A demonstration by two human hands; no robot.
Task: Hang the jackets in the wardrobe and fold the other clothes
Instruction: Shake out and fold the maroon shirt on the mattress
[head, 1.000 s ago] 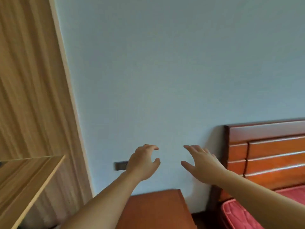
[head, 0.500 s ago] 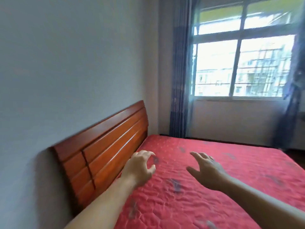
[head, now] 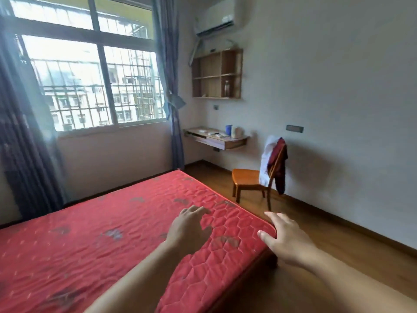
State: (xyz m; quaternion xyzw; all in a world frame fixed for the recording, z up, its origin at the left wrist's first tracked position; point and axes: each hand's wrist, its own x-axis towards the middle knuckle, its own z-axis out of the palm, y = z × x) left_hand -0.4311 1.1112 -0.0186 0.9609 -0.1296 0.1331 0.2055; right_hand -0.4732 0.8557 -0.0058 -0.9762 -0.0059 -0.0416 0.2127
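A white garment (head: 266,159) and a dark red garment (head: 280,168) hang over the back of a wooden chair (head: 248,178) by the right wall. Both my hands are raised in front of me and hold nothing. My left hand (head: 188,229) hovers over the red mattress (head: 101,240) with fingers loosely curled. My right hand (head: 285,238) is spread above the mattress's near corner. The chair stands well beyond both hands. No wardrobe is in view.
A wall-mounted desk (head: 216,138) with a blue cup and small items is left of the chair, under an open wall shelf (head: 217,74). A barred window (head: 90,71) with dark curtains fills the far wall. Wooden floor (head: 327,236) runs between bed and right wall.
The view has swung right, from the wardrobe side and headboard wall, past the window, to the bed's foot and the chair with clothes. Both hands stay raised and empty.
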